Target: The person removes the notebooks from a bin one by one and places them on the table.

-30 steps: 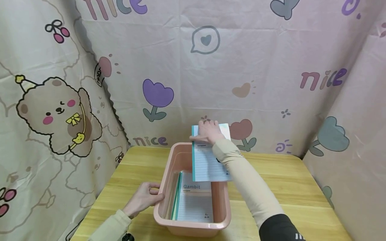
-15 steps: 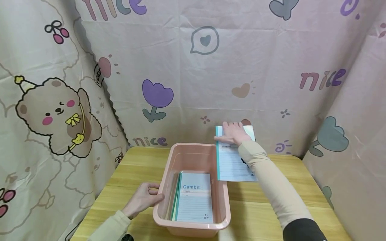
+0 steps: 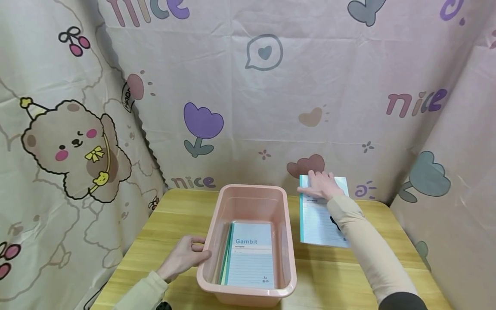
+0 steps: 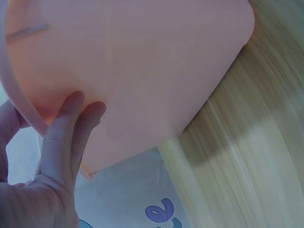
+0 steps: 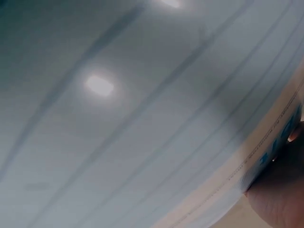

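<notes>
My left hand [image 3: 184, 258] grips the left rim of a pink plastic bin [image 3: 248, 291]. In the left wrist view, two fingertips [image 4: 76, 99] press the bin's outer wall [image 4: 166, 80]. Inside the bin lies a light-blue lined notebook [image 3: 249, 262] marked "Gambit", with greenish edges of others showing at its left. To the right of the bin, my right hand [image 3: 320, 185] holds a similar notebook [image 3: 315, 226] by its upper end, covering part of the print. That notebook's ruled cover [image 5: 133, 114] fills most of the right wrist view, blurred.
The bin stands on a light wooden table [image 3: 182, 206]. A printed cloth [image 3: 248, 103] hangs behind the table and along both sides. A dark cord [image 3: 94, 295] runs down by the table's left edge.
My right hand has carried the notebook from over the bin to the right, then lower, close over the table. The left hand stays on the rim.
</notes>
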Demonstrator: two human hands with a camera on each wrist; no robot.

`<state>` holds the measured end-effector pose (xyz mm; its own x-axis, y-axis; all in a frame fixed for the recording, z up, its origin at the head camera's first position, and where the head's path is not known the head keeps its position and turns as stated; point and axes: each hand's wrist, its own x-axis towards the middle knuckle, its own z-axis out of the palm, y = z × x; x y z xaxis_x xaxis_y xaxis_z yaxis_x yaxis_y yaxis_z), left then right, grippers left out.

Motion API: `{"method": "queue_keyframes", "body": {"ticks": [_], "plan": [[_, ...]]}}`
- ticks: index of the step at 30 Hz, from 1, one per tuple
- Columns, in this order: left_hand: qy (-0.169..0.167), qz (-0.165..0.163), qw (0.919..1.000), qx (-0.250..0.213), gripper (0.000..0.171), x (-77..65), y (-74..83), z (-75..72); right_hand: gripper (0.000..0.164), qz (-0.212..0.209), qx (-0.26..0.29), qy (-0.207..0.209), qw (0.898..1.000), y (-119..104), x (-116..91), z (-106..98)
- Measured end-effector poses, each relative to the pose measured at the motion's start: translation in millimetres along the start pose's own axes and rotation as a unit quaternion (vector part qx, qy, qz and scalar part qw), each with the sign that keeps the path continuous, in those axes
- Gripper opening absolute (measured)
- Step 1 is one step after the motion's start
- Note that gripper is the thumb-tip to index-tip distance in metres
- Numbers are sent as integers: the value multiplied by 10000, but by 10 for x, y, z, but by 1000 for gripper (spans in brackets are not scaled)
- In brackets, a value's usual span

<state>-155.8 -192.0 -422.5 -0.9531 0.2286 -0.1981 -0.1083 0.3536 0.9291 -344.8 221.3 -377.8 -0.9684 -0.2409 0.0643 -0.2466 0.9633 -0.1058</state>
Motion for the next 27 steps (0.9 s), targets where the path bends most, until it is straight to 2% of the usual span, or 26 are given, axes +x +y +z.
{"method": "queue_keyframes", "body": {"ticks": [8, 14, 17, 23, 27], "plan": [[-18, 31, 10000, 10, 52, -9, 2, -16, 81, 3, -28, -90, 10000, 147, -82, 534], [32, -21, 10000, 57, 52, -14, 2, -6, 62, -41, 236, -71, 9997, 179, -176, 951], [51, -44, 10000, 60, 52, -18, -5, -1, 58, -4, 296, -146, 9995, 192, -210, 1132], [27, -28, 10000, 25, 53, -12, -18, -5, 65, 59, 290, -291, 9991, 213, -231, 1328], [12, -9, 10000, 31, 53, -4, -17, -9, 61, 123, 333, -357, 9987, 249, -234, 1405]]}}
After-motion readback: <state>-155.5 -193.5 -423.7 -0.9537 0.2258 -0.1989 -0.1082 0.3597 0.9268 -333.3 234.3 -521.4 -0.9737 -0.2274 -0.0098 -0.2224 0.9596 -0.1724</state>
